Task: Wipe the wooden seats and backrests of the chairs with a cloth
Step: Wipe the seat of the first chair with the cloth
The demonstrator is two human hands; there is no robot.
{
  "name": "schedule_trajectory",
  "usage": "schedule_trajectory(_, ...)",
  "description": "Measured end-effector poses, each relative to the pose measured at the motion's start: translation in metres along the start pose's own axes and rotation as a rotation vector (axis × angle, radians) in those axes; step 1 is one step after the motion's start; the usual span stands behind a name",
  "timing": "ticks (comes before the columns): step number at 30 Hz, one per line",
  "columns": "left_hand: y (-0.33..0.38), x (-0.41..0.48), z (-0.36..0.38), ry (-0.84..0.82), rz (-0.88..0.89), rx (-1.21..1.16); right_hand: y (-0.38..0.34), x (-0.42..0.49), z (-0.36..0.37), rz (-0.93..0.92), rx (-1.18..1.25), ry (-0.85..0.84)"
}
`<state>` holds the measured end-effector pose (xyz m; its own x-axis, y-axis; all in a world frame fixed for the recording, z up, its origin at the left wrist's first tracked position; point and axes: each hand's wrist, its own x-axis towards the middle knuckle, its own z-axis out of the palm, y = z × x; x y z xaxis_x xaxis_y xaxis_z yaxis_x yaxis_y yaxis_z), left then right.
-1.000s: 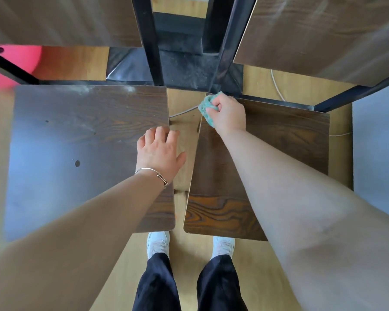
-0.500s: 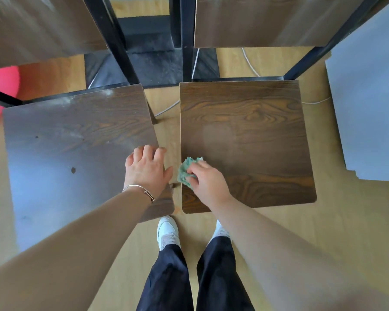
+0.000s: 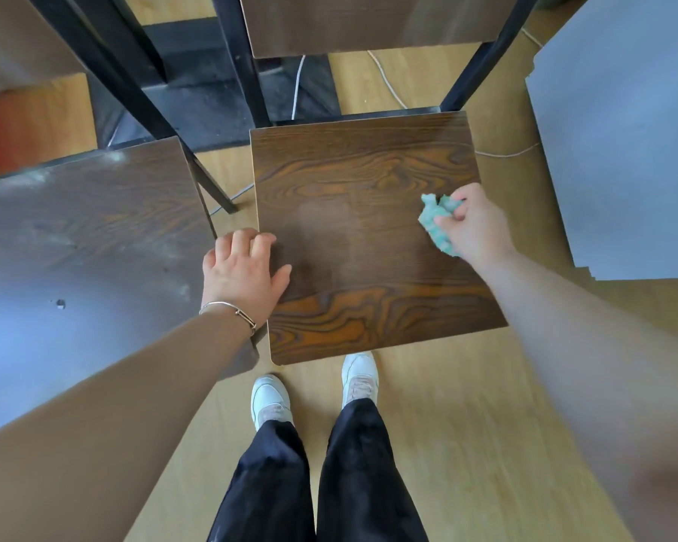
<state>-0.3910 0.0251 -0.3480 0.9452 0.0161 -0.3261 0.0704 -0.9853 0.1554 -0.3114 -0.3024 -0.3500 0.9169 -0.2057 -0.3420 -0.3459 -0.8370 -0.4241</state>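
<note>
A dark wooden chair seat (image 3: 361,213) lies straight below me, its backrest (image 3: 372,21) at the top. My right hand (image 3: 474,228) is closed on a crumpled green cloth (image 3: 433,219), pressed on the right part of this seat. My left hand (image 3: 243,271) rests flat, fingers apart, over the seat's left edge and the gap to a second chair seat (image 3: 87,236) on the left, which shows dusty smears and a small dark speck.
Black metal chair legs (image 3: 141,95) and a dark mat (image 3: 196,107) stand behind the seats. A white cable (image 3: 388,86) runs across the wooden floor. Grey boards (image 3: 623,142) lie at the right. My feet (image 3: 314,389) stand just in front of the seat.
My right hand has carried the cloth from the seat's near left corner across to its right side. My left hand has shifted from the left chair onto the middle seat's left edge.
</note>
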Motion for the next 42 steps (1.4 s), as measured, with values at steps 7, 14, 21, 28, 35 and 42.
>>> schedule_trajectory(7,0.001,-0.013,0.001,-0.018,0.004,-0.012,-0.022,-0.025,0.043,-0.025,-0.047,0.007)
schedule_trajectory(14,-0.012,-0.032,-0.003,-0.042,-0.049,-0.024,-0.068,-0.121,0.108,-0.395,-0.118,-0.121)
schedule_trajectory(21,-0.008,-0.044,0.001,-0.061,-0.046,0.020,-0.071,-0.169,0.132,-0.607,-0.055,-0.281)
schedule_trajectory(28,0.006,-0.039,0.001,-0.040,0.000,0.007,0.021,-0.096,0.035,-0.331,-0.063,0.129)
schedule_trajectory(35,0.001,-0.037,0.005,-0.048,-0.012,0.011,0.031,-0.108,0.055,-0.080,-0.125,0.134)
schedule_trajectory(42,-0.010,-0.045,0.002,-0.062,-0.031,0.034,-0.069,-0.193,0.134,-0.348,-0.017,-0.226)
